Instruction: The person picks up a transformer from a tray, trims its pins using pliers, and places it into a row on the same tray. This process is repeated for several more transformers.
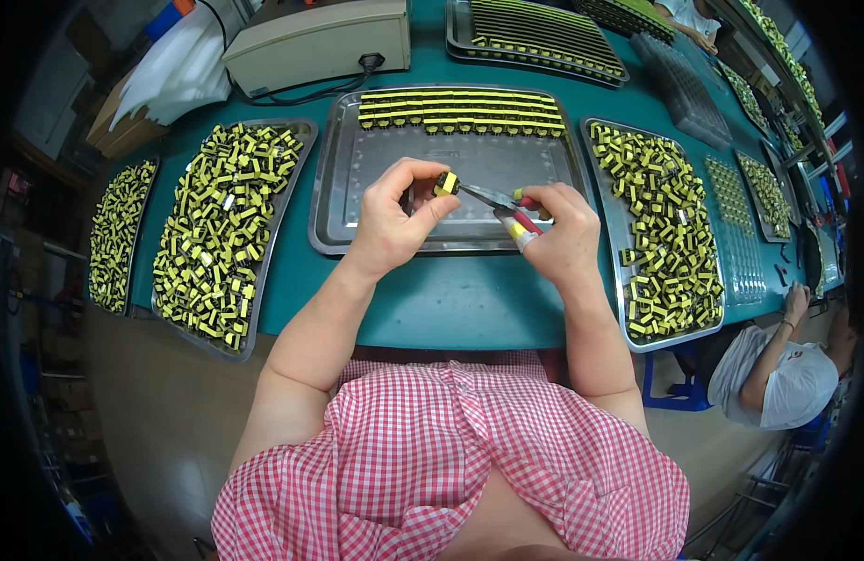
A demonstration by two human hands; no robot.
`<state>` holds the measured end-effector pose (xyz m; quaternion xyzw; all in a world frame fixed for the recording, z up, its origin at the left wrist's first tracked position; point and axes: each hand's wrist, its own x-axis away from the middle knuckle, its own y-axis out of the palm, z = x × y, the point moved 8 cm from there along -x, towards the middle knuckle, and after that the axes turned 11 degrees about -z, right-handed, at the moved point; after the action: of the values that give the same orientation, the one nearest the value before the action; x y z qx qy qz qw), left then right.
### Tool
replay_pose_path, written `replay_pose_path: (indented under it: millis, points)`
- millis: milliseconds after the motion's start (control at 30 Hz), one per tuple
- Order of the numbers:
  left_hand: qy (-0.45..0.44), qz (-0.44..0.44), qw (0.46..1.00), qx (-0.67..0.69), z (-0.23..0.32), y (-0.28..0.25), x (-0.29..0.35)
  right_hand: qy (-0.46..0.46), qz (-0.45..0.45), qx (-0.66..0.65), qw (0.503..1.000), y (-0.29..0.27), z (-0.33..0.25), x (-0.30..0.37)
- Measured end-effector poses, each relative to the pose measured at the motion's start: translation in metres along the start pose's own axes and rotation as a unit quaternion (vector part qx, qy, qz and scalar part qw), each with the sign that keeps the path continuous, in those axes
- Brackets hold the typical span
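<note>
My left hand point(394, 217) pinches a small yellow-and-black transformer point(446, 183) between thumb and fingertips. My right hand point(564, 230) is closed around the red and pale handles of a pair of pliers point(493, 198). The slim jaws of the pliers point left and reach the transformer's side; whether they grip it is too small to tell. Both hands are above the near half of a metal tray point(376, 178). Along that tray's far side stand neat rows of like transformers point(460, 110), the nearest row shorter than the others.
Trays heaped with loose transformers flank me, one on the left point(224, 229) and one on the right point(658, 234), with another heap point(121, 234) farther left. Behind are a beige box-shaped device point(320, 47) with a cable and a filled tray point(535, 42). A co-worker point(778, 374) sits at right.
</note>
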<state>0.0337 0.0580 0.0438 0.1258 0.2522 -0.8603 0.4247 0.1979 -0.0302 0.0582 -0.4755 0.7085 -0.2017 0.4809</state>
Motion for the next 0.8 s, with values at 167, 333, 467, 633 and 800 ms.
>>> replay_pose_path:
  millis: [167, 333, 467, 633, 800]
  points:
    - [-0.026, -0.021, 0.999, -0.015, 0.0, -0.001, -0.001, -0.004, 0.008, 0.027, 1.0, 0.001, 0.001, 0.0]
    - [-0.069, -0.032, 0.997, 0.031, -0.01, 0.0, -0.001, -0.009, 0.019, 0.051, 0.998, 0.003, -0.002, 0.001]
    - [-0.067, -0.036, 0.997, 0.026, -0.013, 0.0, -0.002, -0.005, 0.007, 0.052, 0.999, 0.004, -0.001, 0.001]
    - [-0.088, -0.056, 0.993, 0.056, -0.016, 0.003, -0.001, 0.076, -0.082, -0.025, 0.993, 0.014, 0.012, 0.0]
    - [-0.062, -0.051, 0.996, 0.046, -0.013, 0.005, -0.003, 0.104, -0.102, -0.048, 0.988, 0.013, 0.014, 0.001]
